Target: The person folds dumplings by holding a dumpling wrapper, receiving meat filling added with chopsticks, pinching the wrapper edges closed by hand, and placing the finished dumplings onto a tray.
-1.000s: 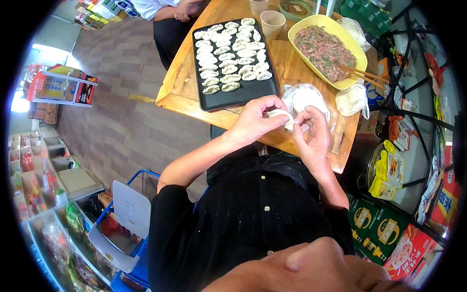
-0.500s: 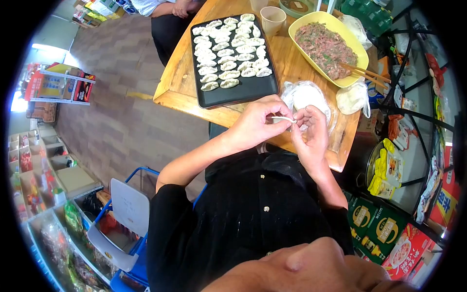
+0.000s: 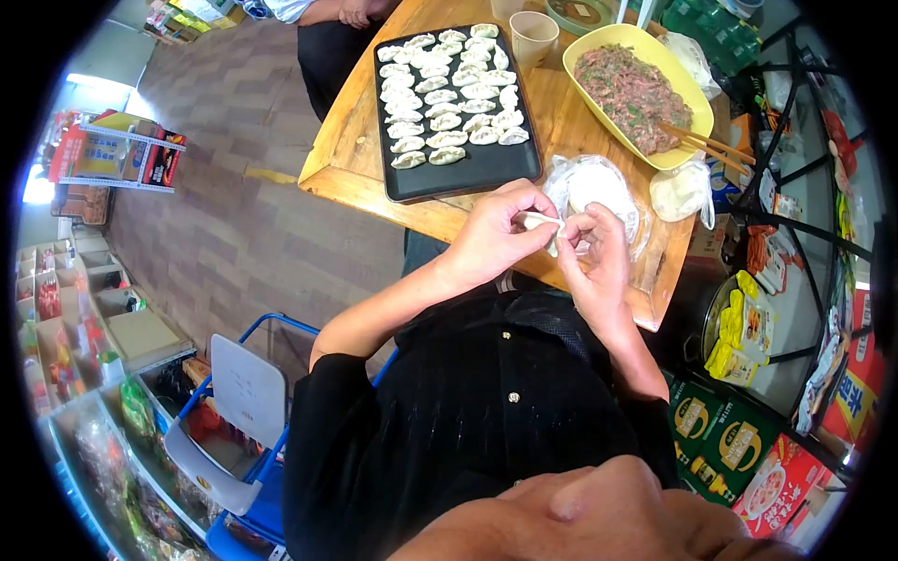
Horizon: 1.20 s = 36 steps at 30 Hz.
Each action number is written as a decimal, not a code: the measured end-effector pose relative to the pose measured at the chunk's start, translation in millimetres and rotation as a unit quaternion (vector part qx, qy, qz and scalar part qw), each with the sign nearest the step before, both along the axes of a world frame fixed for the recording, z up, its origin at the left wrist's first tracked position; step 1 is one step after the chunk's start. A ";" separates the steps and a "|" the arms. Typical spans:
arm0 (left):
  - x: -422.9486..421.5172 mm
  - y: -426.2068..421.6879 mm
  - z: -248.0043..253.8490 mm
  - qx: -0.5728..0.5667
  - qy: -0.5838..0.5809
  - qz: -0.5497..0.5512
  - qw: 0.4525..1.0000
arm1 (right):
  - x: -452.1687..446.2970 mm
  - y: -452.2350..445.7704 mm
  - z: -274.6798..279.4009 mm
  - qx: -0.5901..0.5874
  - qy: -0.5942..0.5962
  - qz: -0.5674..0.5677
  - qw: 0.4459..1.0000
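Note:
A folded dumpling [image 3: 535,221] is held between my two hands above the table's near edge, its pale edge pinched at the fingertips. My left hand [image 3: 494,229] curls around most of it, thumb and fingers closed on the wrapper. From the other side, the thumb and forefinger of my right hand [image 3: 599,245] press the dumpling's end. Just beyond my hands lies a stack of round white wrappers [image 3: 601,187] in clear plastic. Rows of finished dumplings [image 3: 446,137] fill most of a black tray [image 3: 468,176]; its near right part is bare.
A yellow bowl [image 3: 703,112] of meat filling [image 3: 631,93] stands at the back right, with chopsticks [image 3: 706,142] resting in it. Near it are a paper cup [image 3: 534,37] and a tied plastic bag [image 3: 681,190]. Another person's hand [image 3: 355,13] shows beyond the wooden table [image 3: 337,154].
My fingers have shifted slightly along the dumpling's edge, and more of its pale side now shows between them. The whole view has moved a little.

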<state>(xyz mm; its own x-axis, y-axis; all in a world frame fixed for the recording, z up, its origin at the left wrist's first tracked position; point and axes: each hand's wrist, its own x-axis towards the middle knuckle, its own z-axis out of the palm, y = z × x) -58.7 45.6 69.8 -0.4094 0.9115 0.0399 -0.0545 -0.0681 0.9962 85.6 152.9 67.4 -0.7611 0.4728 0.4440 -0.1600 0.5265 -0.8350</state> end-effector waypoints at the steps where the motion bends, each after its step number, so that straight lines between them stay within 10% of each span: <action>1: -1.2 -0.4 1.1 0.004 0.037 -0.006 0.999 | -0.8 0.7 -1.0 0.000 -0.001 0.001 1.000; 11: -8.6 -0.9 5.0 -0.006 0.087 -0.050 0.995 | -1.0 2.9 1.7 -0.011 -0.013 -0.028 0.999; 16: -6.8 3.0 -7.8 0.023 -0.128 -0.035 0.991 | -2.2 4.7 0.8 -0.020 0.005 -0.022 1.000; 22: -4.4 4.1 9.1 0.026 0.132 0.024 0.991 | -3.4 0.6 6.9 0.008 0.009 -0.014 1.000; 36: -3.0 -1.0 0.7 0.055 0.016 0.033 0.998 | -8.7 3.7 1.1 -0.015 -0.002 -0.021 1.000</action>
<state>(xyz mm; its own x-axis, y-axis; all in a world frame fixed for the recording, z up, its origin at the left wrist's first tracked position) -61.8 44.6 70.5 -0.4645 0.8724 0.1523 -0.0150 -0.1797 0.9836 76.8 156.6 68.5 -0.7420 0.5176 0.4259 -0.1339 0.5081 -0.8508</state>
